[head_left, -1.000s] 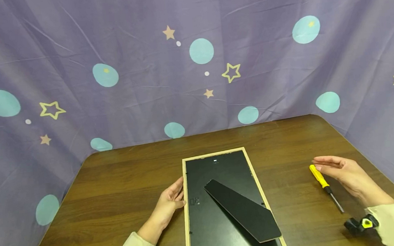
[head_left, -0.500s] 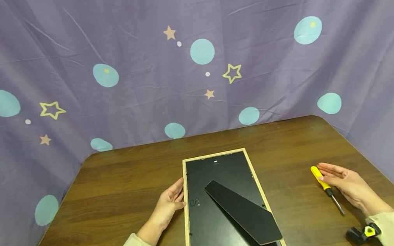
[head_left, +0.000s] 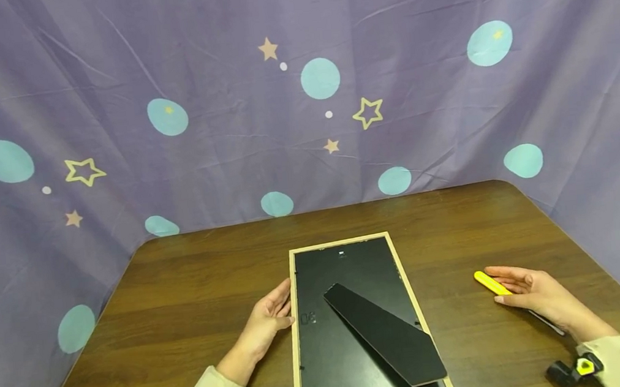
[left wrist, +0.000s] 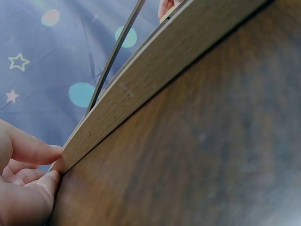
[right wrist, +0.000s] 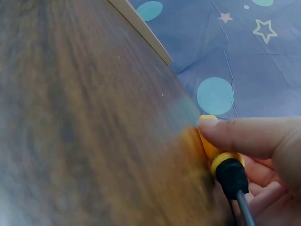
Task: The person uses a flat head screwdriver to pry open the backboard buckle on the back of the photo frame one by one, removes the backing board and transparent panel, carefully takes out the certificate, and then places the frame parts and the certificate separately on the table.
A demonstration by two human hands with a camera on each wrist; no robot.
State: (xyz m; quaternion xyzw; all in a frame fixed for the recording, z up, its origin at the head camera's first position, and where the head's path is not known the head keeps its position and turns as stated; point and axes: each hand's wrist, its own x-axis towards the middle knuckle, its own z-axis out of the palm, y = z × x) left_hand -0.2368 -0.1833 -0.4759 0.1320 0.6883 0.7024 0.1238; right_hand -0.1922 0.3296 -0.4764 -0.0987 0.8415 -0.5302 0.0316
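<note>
A light wooden picture frame lies face down on the brown table, its black back and folding easel stand facing up. My left hand rests flat against the frame's left edge, fingers straight; the left wrist view shows fingertips touching that edge. To the right, my right hand pinches a yellow-handled screwdriver. In the right wrist view the thumb lies on the screwdriver's handle with fingers underneath it.
A purple cloth with stars and teal dots hangs behind and around the table. The table's rounded far corners and right edge are close to the right hand. Bare wood lies left of the frame.
My right hand came down onto the screwdriver and took hold of it; the handle swung left and now points toward the frame. The left hand and frame stayed put.
</note>
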